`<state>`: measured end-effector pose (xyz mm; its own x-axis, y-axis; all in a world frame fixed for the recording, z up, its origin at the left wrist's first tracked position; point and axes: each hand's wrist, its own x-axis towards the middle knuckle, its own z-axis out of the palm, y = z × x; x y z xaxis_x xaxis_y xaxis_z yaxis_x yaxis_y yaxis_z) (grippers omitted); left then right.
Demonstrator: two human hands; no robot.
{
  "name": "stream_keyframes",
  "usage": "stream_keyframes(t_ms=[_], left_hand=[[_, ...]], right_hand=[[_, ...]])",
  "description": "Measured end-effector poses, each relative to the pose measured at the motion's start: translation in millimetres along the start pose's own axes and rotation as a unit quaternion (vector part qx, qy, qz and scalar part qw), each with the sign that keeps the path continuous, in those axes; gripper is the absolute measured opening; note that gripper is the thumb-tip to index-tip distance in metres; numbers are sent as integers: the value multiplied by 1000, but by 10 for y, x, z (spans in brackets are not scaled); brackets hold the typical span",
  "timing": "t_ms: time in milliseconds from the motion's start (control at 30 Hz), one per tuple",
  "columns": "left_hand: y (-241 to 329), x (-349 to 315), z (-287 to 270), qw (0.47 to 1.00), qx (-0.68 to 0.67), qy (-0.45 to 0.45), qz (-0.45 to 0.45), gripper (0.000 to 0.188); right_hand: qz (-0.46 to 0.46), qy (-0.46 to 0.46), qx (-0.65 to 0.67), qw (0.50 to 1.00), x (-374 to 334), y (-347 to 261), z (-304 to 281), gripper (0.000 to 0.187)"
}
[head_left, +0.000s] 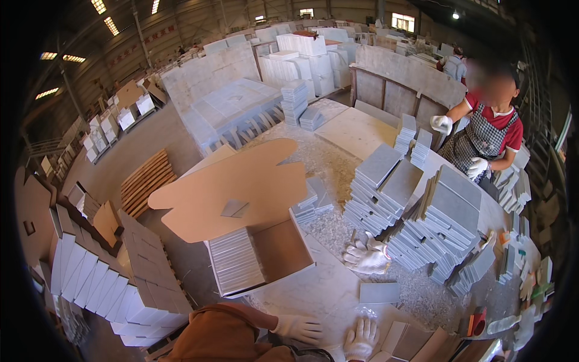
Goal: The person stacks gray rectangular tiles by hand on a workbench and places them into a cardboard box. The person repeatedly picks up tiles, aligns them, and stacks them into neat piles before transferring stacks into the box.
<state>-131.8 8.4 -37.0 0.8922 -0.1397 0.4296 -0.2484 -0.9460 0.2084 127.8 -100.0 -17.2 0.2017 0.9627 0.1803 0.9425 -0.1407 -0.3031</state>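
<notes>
My left hand [298,329], in a white glove with a brown sleeve behind it, lies flat at the bottom edge with its fingers pointing right and holds nothing. My right hand [360,341], also gloved, is just beside it, fingers spread upward and empty. Both hover over the near edge of a pale stone table [319,289]. Ahead of my left hand stands an open cardboard box [283,247]; its left half is filled with grey tiles [235,259] on edge. A single grey tile [379,292] lies flat just beyond my right hand.
A spare pair of white gloves [368,256] lies against tall stacks of grey tiles [422,217] on the table's right. A co-worker [488,130] in a red shirt and checked apron stands at the far right. White boxes [120,289] fill a pallet on the left.
</notes>
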Motion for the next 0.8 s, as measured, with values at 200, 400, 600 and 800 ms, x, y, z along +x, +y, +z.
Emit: stream_keyframes(t_ms=[200, 400, 600, 800], left_hand=[[-13, -49, 79, 1000, -14, -25, -1, 46], [3, 31, -97, 998, -19, -57, -3, 46], [-1, -19, -61, 998, -10, -61, -2, 46], [-26, -17, -1, 999, -33, -38, -18, 46]], right_hand=[[27, -53, 7, 998, 24, -30, -129, 58], [-11, 12, 33, 999, 47, -95, -270, 49], [-20, 27, 14, 999, 5, -47, -181, 49], [7, -23, -4, 1000, -79, 63, -35, 53]])
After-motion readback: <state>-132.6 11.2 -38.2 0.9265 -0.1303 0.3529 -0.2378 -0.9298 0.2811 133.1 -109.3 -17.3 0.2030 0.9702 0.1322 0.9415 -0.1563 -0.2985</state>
